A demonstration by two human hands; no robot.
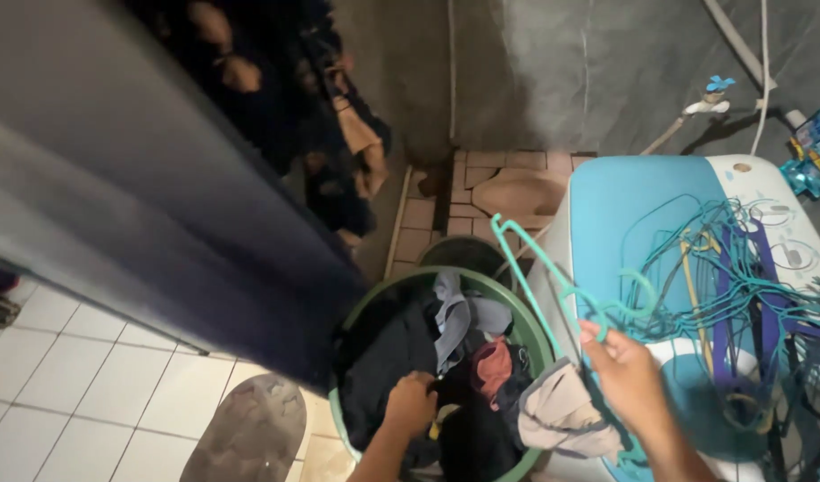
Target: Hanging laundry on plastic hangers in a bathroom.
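Here the teal hanger point(553, 278) sits pinched in the right hand point(626, 373) fingers point(592, 333).

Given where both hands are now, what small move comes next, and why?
Probably the left hand lifts one dark garment out of the green basin: it already grips into the pile, and the right hand holds a teal hanger ready beside it.

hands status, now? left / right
Left hand: closed on dark clothing in the green basket.
Right hand: closed, holding a teal hanger.
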